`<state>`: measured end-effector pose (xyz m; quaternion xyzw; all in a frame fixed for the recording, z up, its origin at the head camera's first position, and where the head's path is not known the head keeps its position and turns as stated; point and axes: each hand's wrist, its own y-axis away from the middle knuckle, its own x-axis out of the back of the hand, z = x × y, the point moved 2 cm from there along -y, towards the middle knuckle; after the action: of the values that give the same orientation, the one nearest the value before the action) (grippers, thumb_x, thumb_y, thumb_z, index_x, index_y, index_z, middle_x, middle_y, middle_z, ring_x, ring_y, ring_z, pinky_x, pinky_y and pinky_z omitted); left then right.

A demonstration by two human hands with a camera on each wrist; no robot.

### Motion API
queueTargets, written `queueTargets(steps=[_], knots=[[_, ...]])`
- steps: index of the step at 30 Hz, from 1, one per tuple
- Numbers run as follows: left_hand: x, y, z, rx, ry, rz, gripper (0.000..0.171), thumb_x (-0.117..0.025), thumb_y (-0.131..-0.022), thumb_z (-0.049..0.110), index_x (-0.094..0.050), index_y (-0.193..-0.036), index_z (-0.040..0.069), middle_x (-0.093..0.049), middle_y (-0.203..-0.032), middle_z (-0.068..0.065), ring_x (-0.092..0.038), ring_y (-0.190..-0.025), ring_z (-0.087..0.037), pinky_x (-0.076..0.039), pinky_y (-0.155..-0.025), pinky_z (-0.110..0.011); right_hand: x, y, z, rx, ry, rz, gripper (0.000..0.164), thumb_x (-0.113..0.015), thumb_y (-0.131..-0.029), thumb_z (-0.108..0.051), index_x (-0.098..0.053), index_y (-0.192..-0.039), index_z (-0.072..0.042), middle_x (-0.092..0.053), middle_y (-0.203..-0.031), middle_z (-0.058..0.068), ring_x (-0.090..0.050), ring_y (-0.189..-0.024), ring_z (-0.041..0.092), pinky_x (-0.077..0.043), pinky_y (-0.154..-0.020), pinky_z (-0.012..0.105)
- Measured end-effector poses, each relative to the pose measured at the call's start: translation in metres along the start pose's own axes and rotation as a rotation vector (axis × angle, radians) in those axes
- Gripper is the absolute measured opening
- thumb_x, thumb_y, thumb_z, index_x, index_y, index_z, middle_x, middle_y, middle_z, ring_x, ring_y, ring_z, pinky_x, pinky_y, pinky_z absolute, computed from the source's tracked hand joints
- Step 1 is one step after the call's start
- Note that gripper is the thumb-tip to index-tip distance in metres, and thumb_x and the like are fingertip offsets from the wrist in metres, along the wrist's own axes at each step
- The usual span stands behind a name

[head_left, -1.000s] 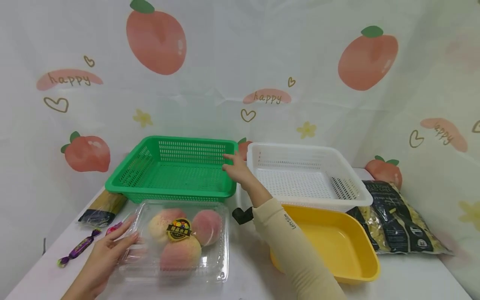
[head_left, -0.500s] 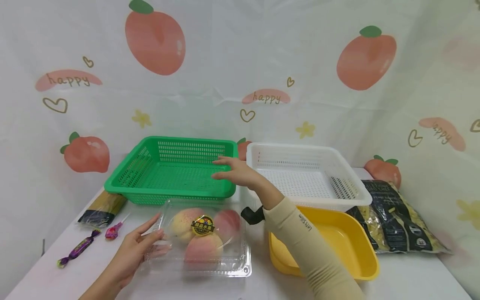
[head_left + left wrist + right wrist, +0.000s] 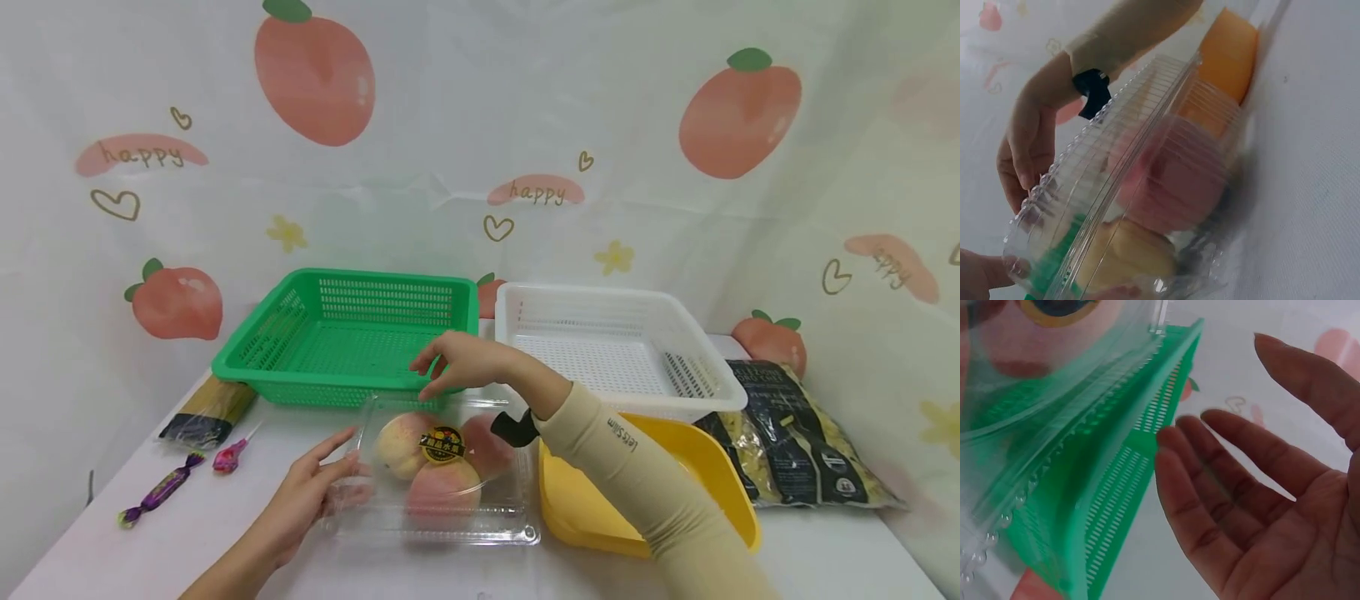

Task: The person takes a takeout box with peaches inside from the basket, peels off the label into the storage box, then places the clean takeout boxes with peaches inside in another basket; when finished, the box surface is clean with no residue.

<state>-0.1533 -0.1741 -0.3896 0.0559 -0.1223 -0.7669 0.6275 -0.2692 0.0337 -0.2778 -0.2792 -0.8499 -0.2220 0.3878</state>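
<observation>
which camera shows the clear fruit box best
The head view: the clear fruit box shows nearly whole, with three peaches and the label. The left wrist view shows it close, side-on, cut off below; the right wrist view, only a section and some label.

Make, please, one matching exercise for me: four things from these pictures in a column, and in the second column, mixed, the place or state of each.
Things:
1. clear box
2. basin
3. purple candy
4. right hand

Places and states:
A. yellow, in front of the white basket
B. fingers bent, holding nothing
C. with peaches inside, left hand at its side
D. beside the pink lollipop

Pairs: 1-C, 2-A, 3-D, 4-B
</observation>
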Motion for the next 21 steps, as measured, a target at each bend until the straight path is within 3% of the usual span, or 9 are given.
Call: queueTargets(steps=[4,7,10,14,17,21], knots=[[-0.002,0.002,0.001,0.049,-0.081,-0.006,0.065,-0.047,-0.097,0.033,-0.016,-0.149,0.011,-0.068,-0.107,-0.006,-0.068,-0.08,-0.01,-0.047,-0.06,-0.023,-0.004,-0.003,0.004,0.017,0.023,-0.088,0.031,-0.072,-0.08,-0.01,-0.067,-0.11,-0.002,-0.067,-0.108,0.008,-0.063,-0.089,0.012,-0.051,-0.074,0.016],[-0.002,0.002,0.002,0.047,-0.186,0.01,0.065,-0.051,-0.095,0.033,-0.021,-0.148,0.01,-0.064,-0.118,-0.015,-0.065,-0.093,-0.018,-0.051,-0.068,-0.032,-0.008,-0.003,0.007,0.008,0.023,-0.144,0.028,-0.073,-0.08,-0.008,-0.067,-0.106,0.0,-0.067,-0.105,0.01,-0.061,-0.088,0.014,-0.051,-0.073,0.017],[-0.001,0.001,0.008,-0.023,-0.3,0.013,0.065,-0.052,-0.095,0.031,-0.021,-0.148,0.008,-0.044,-0.139,-0.025,-0.054,-0.116,-0.036,-0.05,-0.085,-0.049,-0.012,-0.003,0.008,-0.001,0.01,-0.178,0.026,-0.073,-0.079,-0.006,-0.068,-0.104,0.0,-0.067,-0.103,0.01,-0.059,-0.086,0.014,-0.05,-0.072,0.017],[-0.004,0.0,0.018,-0.178,-0.418,0.0,0.069,-0.054,-0.094,0.03,-0.017,-0.149,0.01,-0.013,-0.153,-0.026,-0.02,-0.137,-0.048,-0.027,-0.105,-0.063,-0.019,-0.003,0.008,-0.003,-0.002,-0.223,0.022,-0.071,-0.079,-0.003,-0.069,-0.101,-0.002,-0.068,-0.092,0.006,-0.059,-0.08,0.01,-0.051,-0.069,0.019],[-0.012,-0.003,0.022,-0.273,-0.535,-0.007,0.074,-0.056,-0.092,0.034,-0.015,-0.15,0.011,-0.002,-0.154,-0.026,-0.009,-0.138,-0.05,-0.019,-0.105,-0.068,-0.024,-0.004,0.008,0.004,-0.004,-0.258,0.017,-0.071,-0.079,-0.002,-0.07,-0.096,-0.003,-0.069,-0.086,0.004,-0.06,-0.076,0.008,-0.052,-0.068,0.019],[-0.024,-0.009,0.024,-0.321,-0.664,0.002,0.08,-0.056,-0.091,0.041,-0.012,-0.151,0.011,0.009,-0.154,-0.025,-0.005,-0.137,-0.052,-0.019,-0.1,-0.073,-0.029,-0.005,0.01,0.029,0.008,-0.28,0.011,-0.069,-0.08,0.001,-0.07,-0.09,-0.002,-0.068,-0.082,0.004,-0.058,-0.071,0.005,-0.052,-0.067,0.017]])
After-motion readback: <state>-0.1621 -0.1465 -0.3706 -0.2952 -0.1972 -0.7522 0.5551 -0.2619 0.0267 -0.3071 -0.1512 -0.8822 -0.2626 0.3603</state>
